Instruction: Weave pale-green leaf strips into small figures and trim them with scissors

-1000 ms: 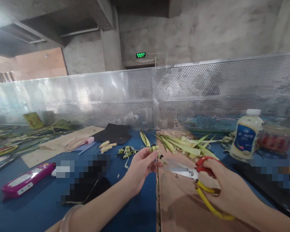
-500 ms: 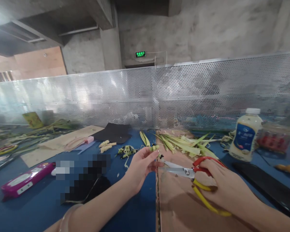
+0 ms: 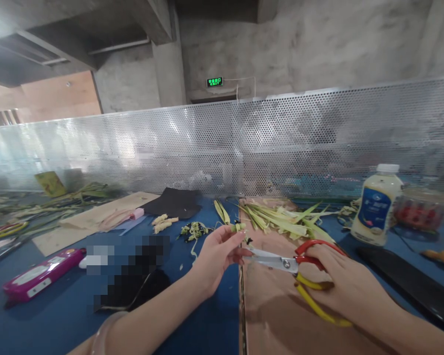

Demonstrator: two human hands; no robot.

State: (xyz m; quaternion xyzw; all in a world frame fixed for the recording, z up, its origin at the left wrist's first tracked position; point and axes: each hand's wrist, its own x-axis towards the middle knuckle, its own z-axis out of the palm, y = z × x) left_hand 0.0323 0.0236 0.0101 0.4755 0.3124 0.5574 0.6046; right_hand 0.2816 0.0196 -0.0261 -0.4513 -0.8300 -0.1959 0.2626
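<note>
My left hand [image 3: 218, 251] is closed, pinching a small pale-green plant piece [image 3: 238, 227] between thumb and fingertips. A dark bit hangs just below that piece. My right hand [image 3: 340, 281] is wrapped around scissors [image 3: 290, 265] with one red and one yellow handle. Their blades point left and are slightly apart, with the tips close to my left fingertips and under the plant piece. Whether the blades touch it, I cannot tell. Beyond my hands, a bunch of pale-green leaf strips [image 3: 281, 217] lies on brown cardboard [image 3: 281, 305].
On the blue table, a small knotted green plant bundle [image 3: 194, 230] and cream-coloured pieces [image 3: 165, 223] lie left of centre. A purple device [image 3: 42, 276] lies farther left. Right of my hand are a white-capped bottle [image 3: 375, 207] and a long black object [image 3: 410, 286]. Perforated metal panels [image 3: 299, 138] stand behind.
Both hands stay in nearly the same place. The yellow handle of the scissors has come up very slightly. The plant piece is still between my left fingertips.
</note>
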